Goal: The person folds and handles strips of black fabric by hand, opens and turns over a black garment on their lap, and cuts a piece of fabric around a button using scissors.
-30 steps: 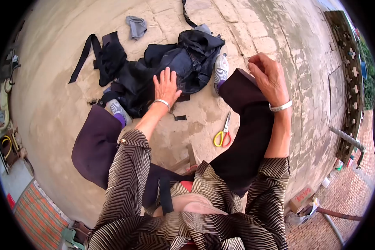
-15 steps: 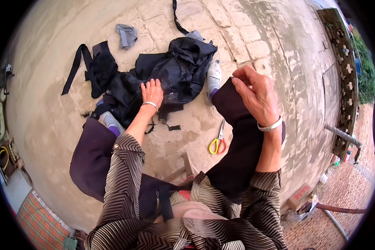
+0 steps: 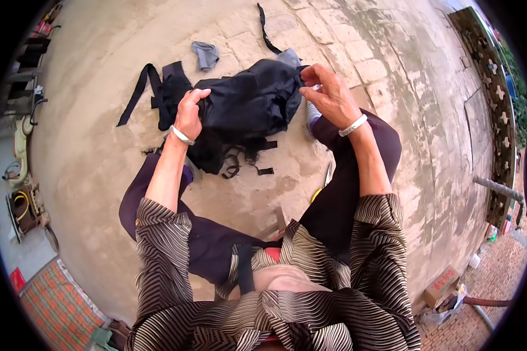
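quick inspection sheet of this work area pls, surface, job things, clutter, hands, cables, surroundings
surface: worn beige paved ground, joints and patches visible
job's things: crumpled black fabric between the hands; metal scissors with yellow handle, partly hidden behind the right leg
clutter: small grey cloth, long narrow black strip and small black scrap on the ground
left hand: grips the black fabric
right hand: at the fabric's far right end, fingers curled, grip unclear
cables: yellow loop at left edge, cable or hose unclear
surroundings: brown cardboard box, red brick paving
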Action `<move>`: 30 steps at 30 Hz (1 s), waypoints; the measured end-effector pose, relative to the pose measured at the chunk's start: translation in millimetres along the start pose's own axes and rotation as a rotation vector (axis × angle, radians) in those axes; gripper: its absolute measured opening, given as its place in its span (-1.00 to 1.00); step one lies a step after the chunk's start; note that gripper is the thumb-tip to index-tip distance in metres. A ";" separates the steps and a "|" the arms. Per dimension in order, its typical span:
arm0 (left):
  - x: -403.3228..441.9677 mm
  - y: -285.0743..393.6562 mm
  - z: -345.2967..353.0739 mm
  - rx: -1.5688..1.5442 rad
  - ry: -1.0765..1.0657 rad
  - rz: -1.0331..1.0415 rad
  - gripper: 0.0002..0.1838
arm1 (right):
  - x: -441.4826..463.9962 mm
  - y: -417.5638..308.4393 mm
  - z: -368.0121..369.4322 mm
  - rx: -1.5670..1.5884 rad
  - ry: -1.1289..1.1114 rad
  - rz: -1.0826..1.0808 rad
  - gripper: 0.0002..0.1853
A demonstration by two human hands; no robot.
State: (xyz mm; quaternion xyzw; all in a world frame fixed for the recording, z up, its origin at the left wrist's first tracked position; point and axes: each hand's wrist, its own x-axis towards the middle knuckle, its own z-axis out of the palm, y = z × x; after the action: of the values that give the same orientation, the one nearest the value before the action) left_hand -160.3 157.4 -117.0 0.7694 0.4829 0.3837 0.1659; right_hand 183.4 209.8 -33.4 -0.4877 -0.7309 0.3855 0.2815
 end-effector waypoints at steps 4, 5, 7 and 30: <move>6.0 45.3 -31.4 -1.333 0.176 -0.915 -0.68 | -9.1 -24.8 16.8 0.047 -0.034 -0.087 -0.53; 8.9 61.7 -47.3 -1.438 0.110 -0.911 -0.64 | -9.8 -26.4 23.3 0.078 -0.080 -0.125 -0.42; 9.2 84.7 -70.3 -1.575 0.008 -0.884 -0.57 | -4.7 -23.5 36.7 0.094 -0.109 -0.193 -0.39; -58.3 40.6 -160.2 -1.593 0.201 -0.652 -0.59 | 36.9 -16.6 63.2 0.129 -0.510 -0.101 -0.78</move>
State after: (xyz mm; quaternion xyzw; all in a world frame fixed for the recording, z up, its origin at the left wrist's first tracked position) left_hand -269.4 68.8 -12.5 0.2097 0.2791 0.6071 0.7139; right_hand 111.9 222.1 -52.6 -0.3186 -0.7755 0.5275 0.1375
